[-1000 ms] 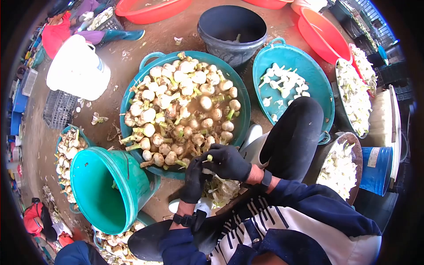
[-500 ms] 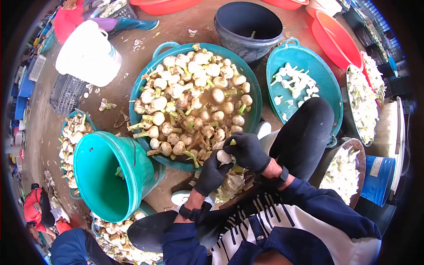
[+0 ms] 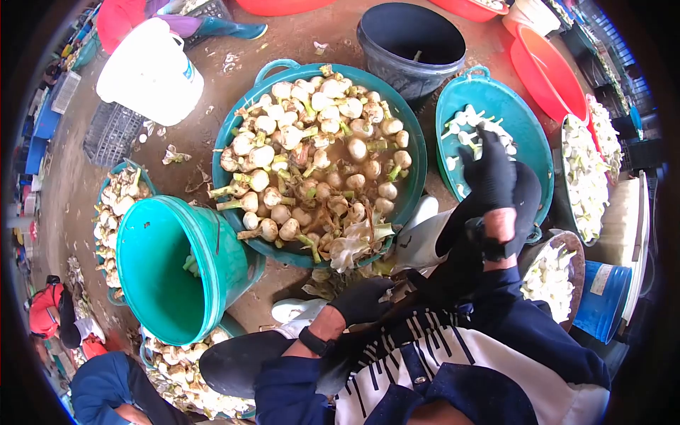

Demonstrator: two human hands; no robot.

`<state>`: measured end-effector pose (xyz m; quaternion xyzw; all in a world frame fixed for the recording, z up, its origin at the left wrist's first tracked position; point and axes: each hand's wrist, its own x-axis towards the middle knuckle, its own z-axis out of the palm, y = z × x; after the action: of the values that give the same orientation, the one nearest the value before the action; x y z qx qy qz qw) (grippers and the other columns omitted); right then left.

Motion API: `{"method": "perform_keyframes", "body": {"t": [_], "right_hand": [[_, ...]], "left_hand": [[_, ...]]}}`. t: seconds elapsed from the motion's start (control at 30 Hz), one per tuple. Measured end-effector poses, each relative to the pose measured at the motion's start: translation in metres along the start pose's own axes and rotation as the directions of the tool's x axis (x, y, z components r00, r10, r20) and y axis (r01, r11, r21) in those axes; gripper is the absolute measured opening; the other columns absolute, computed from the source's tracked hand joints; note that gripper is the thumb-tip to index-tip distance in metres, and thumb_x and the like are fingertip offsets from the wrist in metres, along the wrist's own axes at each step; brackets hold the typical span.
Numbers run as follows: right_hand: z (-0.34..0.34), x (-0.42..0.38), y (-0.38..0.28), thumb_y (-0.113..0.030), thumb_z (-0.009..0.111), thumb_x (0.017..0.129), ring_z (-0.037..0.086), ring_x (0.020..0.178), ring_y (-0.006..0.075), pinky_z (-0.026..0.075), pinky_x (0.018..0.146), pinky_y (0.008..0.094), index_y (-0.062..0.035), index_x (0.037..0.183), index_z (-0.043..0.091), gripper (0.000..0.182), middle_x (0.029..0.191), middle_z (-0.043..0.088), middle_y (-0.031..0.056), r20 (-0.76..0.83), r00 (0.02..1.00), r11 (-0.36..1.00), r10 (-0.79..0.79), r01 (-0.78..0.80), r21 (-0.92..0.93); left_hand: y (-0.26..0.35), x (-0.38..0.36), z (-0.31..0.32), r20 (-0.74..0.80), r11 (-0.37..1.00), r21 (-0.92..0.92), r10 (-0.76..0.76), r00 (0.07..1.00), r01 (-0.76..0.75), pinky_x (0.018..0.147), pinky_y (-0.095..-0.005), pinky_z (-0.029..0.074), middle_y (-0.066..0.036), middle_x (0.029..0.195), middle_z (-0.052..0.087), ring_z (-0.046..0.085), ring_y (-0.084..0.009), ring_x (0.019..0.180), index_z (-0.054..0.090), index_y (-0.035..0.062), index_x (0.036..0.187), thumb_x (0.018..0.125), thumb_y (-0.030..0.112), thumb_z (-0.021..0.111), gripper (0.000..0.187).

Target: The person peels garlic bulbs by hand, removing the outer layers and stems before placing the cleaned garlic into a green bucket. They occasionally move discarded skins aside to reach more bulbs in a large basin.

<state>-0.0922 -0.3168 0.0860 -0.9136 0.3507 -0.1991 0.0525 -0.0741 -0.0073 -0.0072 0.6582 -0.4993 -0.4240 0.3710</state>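
Note:
My right hand (image 3: 492, 173), in a black glove, reaches over the teal oval basin (image 3: 542, 152) with its fingers apart. Several cleaned white garlic bulbs (image 3: 471, 124) lie in that basin, just beyond the fingers. My left hand (image 3: 361, 301), also gloved in black, is low by my lap with its fingers curled; whatever may be in them is hidden. In front of me stands a big round teal tub (image 3: 222, 152) of brownish water, heaped with unpeeled garlic bulbs (image 3: 290, 134). Pale peeled skins (image 3: 352, 248) hang at its near rim.
A green bucket (image 3: 163, 269) tilts at the left, beside tubs of garlic. A white bucket (image 3: 151, 74) sits on a dark crate (image 3: 113, 134). Behind are a black bucket (image 3: 411, 57) and a red basin (image 3: 545, 74). Other people (image 3: 113, 389) are at the left edge.
My hands were together around a white garlic bulb at the tub's near edge. The right has swung up and right over the basin; the left has dropped toward my lap. Skins now lie on the tub's near side.

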Motion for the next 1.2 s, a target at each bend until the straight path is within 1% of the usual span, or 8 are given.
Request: {"method": "perform_keyframes", "body": {"t": [0.07, 0.27, 0.33, 0.53, 0.7, 0.87, 1.07, 1.2], "right_hand": [[0.035, -0.024, -0.018, -0.028, 0.075, 0.071, 0.06, 0.092, 0.0364, 0.049, 0.076, 0.0425, -0.0074, 0.116, 0.057, 0.052, 0.101, 0.062, 0.0189, 0.249, 0.95, 0.915, -0.189, 0.079, 0.395], [0.086, -0.125, -0.118, -0.045, 0.074, 0.069, 0.059, 0.101, 0.0434, 0.048, 0.087, 0.0485, -0.0178, 0.139, 0.038, 0.083, 0.139, 0.028, 0.0347, 0.839, 0.446, 0.948, -0.311, 0.209, 0.24], [0.101, -0.141, -0.135, -0.036, 0.072, 0.071, 0.057, 0.092, 0.0547, 0.049, 0.078, 0.059, -0.0139, 0.136, 0.041, 0.076, 0.14, 0.025, 0.0341, 0.807, 0.54, 0.966, -0.238, 0.219, 0.139], [0.148, -0.153, -0.113, -0.029, 0.071, 0.072, 0.063, 0.085, 0.0406, 0.051, 0.074, 0.0459, -0.0074, 0.104, 0.066, 0.039, 0.107, 0.057, 0.0307, 0.802, 0.503, 0.946, -0.323, 0.161, 0.28], [0.162, -0.135, -0.069, -0.025, 0.074, 0.065, 0.063, 0.074, 0.0401, 0.051, 0.066, 0.0427, 0.0025, 0.082, 0.067, 0.033, 0.076, 0.063, 0.0246, 0.625, 0.768, 0.865, -0.139, -0.213, 0.454], [0.095, -0.08, -0.048, -0.023, 0.069, 0.082, 0.054, 0.063, 0.0047, 0.046, 0.056, 0.0266, 0.0013, 0.094, 0.07, 0.027, 0.069, 0.065, 0.0013, 0.743, 0.67, 0.482, 0.007, -0.653, 0.584], [0.066, -0.127, -0.066, -0.029, 0.069, 0.083, 0.061, 0.069, 0.0116, 0.05, 0.063, 0.0291, 0.0011, 0.096, 0.068, 0.033, 0.076, 0.067, 0.0056, 0.761, 0.606, 0.581, -0.232, -0.542, 0.608], [0.042, -0.142, -0.081, -0.031, 0.073, 0.075, 0.064, 0.086, 0.0352, 0.051, 0.076, 0.0415, 0.0001, 0.103, 0.065, 0.042, 0.089, 0.066, 0.0192, 0.44, 0.394, 0.514, -0.807, 0.101, 0.852]], "left_hand": [[-0.004, 0.001, 0.002, 0.039, 0.999, 0.045, -0.009, 0.999, 0.007, 0.082, -0.0413, 0.05, -0.018, 0.097, 0.066, 0.063, -0.0356, 0.091, 0.063, 0.0056, 0.11, 0.081, 0.023, 0.063, 0.034], [0.01, 0.0, -0.01, 0.326, 0.983, 0.097, -0.182, 0.928, 0.159, 0.087, -0.04, 0.048, -0.019, 0.108, 0.064, 0.061, -0.0353, 0.099, 0.061, 0.0053, 0.116, 0.073, 0.025, 0.066, 0.047], [0.001, -0.005, -0.002, 0.346, 0.986, 0.058, -0.166, 0.923, 0.156, 0.088, -0.0395, 0.048, -0.019, 0.109, 0.064, 0.061, -0.0351, 0.1, 0.061, 0.0059, 0.117, 0.072, 0.024, 0.065, 0.048], [-0.005, -0.001, 0.004, 0.239, 0.989, 0.036, -0.151, 0.959, 0.146, 0.086, -0.0403, 0.048, -0.021, 0.106, 0.064, 0.061, -0.0368, 0.097, 0.062, 0.0056, 0.114, 0.076, 0.024, 0.062, 0.042], [0.002, -0.007, -0.004, 0.166, 0.987, 0.113, -0.135, 0.977, 0.117, 0.079, -0.0442, 0.049, -0.022, 0.096, 0.064, 0.061, -0.0396, 0.09, 0.062, 0.0041, 0.107, 0.081, 0.029, 0.061, 0.036], [-0.004, -0.008, -0.023, 0.149, 0.975, 0.169, -0.17, 0.974, 0.144, 0.072, -0.0457, 0.048, -0.022, 0.089, 0.063, 0.06, -0.0405, 0.082, 0.065, 0.0011, 0.087, 0.082, 0.031, 0.06, 0.031], [-0.009, -0.025, -0.098, -0.36, 0.924, 0.256, -0.182, 0.915, 0.284, 0.065, -0.0465, 0.047, -0.017, 0.075, 0.06, 0.059, -0.0378, 0.072, 0.065, 0.0047, 0.074, 0.081, 0.032, 0.064, 0.028], [0.003, -0.03, -0.113, -0.508, 0.869, 0.289, -0.216, 0.834, 0.401, 0.061, -0.0442, 0.047, -0.014, 0.075, 0.058, 0.059, -0.0353, 0.07, 0.061, 0.0044, 0.069, 0.08, 0.029, 0.066, 0.027]]}}
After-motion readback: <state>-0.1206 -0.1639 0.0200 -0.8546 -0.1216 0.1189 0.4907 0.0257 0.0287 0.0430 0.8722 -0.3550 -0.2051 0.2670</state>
